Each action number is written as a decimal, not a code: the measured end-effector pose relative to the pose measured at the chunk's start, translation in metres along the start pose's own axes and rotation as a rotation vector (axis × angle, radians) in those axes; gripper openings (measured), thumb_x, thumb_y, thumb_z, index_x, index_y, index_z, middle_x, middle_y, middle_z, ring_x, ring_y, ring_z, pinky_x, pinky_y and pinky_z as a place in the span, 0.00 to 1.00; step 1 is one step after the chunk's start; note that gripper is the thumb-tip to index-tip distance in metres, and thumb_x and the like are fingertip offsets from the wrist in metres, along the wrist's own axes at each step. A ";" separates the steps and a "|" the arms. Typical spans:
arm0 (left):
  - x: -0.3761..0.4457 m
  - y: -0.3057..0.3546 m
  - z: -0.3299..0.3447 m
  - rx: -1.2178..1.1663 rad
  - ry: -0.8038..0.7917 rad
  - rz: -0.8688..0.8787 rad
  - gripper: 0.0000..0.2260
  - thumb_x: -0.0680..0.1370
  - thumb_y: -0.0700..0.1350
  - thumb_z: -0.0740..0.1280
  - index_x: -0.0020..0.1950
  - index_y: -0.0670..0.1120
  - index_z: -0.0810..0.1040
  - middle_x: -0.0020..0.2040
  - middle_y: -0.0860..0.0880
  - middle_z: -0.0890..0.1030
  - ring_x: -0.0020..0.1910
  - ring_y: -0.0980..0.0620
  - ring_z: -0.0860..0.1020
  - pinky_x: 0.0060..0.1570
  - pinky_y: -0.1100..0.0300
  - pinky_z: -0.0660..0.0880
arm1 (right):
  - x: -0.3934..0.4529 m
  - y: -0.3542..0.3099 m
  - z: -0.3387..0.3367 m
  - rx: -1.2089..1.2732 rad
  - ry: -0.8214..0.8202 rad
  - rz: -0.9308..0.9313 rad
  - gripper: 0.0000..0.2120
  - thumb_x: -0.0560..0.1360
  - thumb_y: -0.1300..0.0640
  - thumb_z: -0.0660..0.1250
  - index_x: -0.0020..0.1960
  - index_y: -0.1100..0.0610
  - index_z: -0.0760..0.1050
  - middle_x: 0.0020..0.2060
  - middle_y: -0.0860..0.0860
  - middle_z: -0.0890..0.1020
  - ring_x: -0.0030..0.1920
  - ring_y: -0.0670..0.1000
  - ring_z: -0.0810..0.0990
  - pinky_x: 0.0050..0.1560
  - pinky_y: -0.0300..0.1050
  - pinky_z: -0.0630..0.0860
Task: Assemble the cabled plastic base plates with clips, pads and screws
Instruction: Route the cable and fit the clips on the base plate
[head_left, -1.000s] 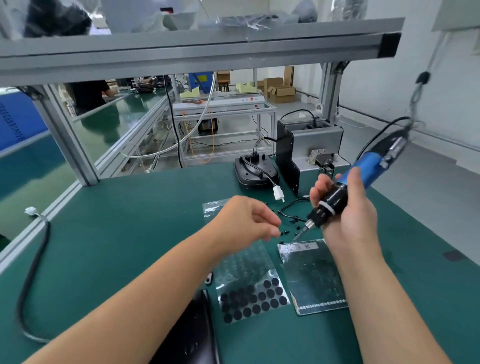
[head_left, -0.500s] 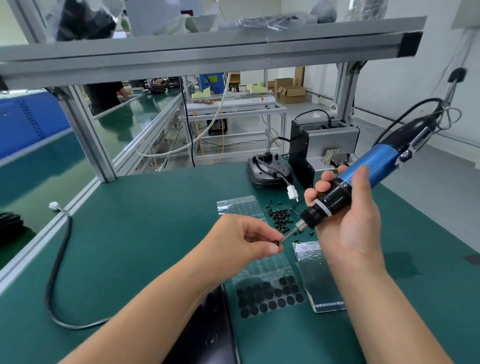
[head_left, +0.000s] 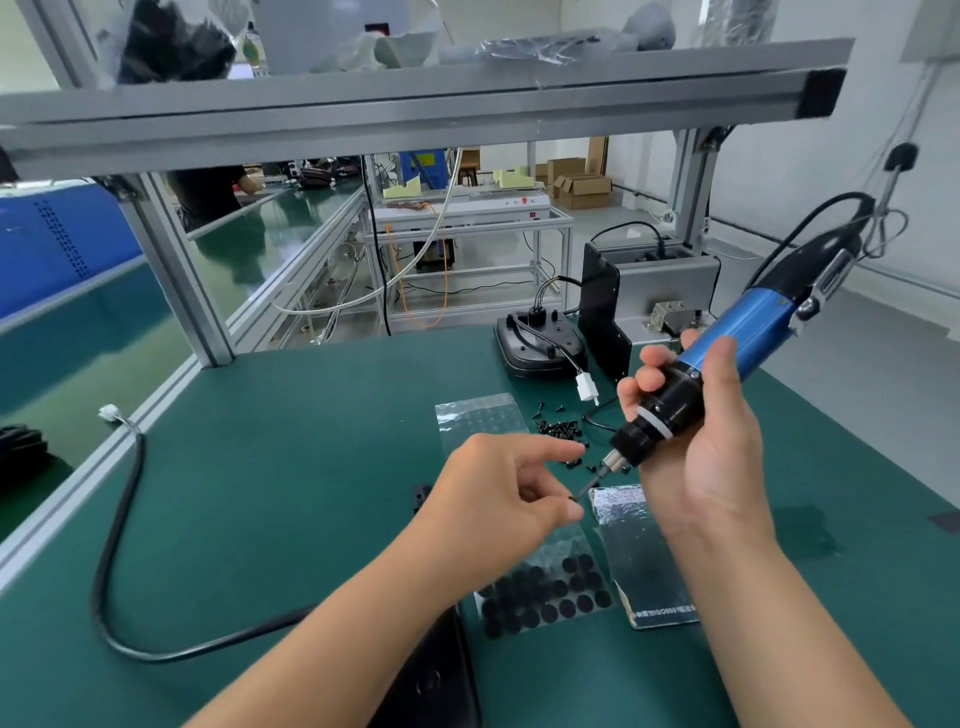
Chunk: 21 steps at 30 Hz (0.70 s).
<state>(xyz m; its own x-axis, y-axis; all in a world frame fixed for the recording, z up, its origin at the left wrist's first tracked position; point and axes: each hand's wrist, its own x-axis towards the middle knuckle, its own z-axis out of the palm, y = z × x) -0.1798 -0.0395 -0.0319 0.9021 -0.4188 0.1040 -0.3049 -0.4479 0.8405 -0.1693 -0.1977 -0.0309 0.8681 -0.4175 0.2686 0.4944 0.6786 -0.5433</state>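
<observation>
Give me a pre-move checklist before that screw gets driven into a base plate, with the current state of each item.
1. Right hand grips the electric screwdriver: ok.
2. Left hand pinches a screw at the bit tip: ok.
3. Screw seated straight on the bit: cannot tell, too small.
4. Spare screws on the green mat: ok.
5. Near base plate positioned under the bit: not ok, at frame bottom under the left forearm.
</observation>
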 end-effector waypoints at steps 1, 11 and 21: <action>-0.001 0.001 0.001 0.024 0.006 0.017 0.19 0.73 0.43 0.73 0.62 0.56 0.77 0.38 0.59 0.84 0.34 0.63 0.80 0.39 0.73 0.74 | -0.001 -0.001 0.001 -0.006 -0.020 0.003 0.14 0.75 0.47 0.64 0.53 0.57 0.70 0.39 0.51 0.81 0.33 0.46 0.76 0.42 0.41 0.78; -0.063 -0.033 -0.098 0.339 -0.018 -0.170 0.10 0.76 0.58 0.65 0.43 0.55 0.83 0.40 0.54 0.84 0.41 0.56 0.81 0.50 0.57 0.77 | -0.014 -0.009 0.005 0.027 -0.209 0.114 0.13 0.77 0.56 0.62 0.61 0.45 0.74 0.48 0.52 0.83 0.40 0.46 0.79 0.45 0.42 0.78; -0.095 -0.069 -0.116 0.042 -0.154 -0.174 0.10 0.71 0.54 0.71 0.46 0.50 0.83 0.46 0.49 0.85 0.47 0.49 0.82 0.54 0.50 0.77 | -0.037 0.036 0.068 -0.210 -0.361 0.227 0.09 0.70 0.56 0.68 0.50 0.53 0.76 0.43 0.56 0.85 0.31 0.48 0.81 0.33 0.39 0.78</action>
<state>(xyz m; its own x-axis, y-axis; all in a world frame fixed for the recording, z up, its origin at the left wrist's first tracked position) -0.2090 0.1228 -0.0378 0.8860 -0.4463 -0.1255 -0.1640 -0.5549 0.8156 -0.1809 -0.1169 -0.0065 0.9315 -0.0102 0.3635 0.3026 0.5762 -0.7593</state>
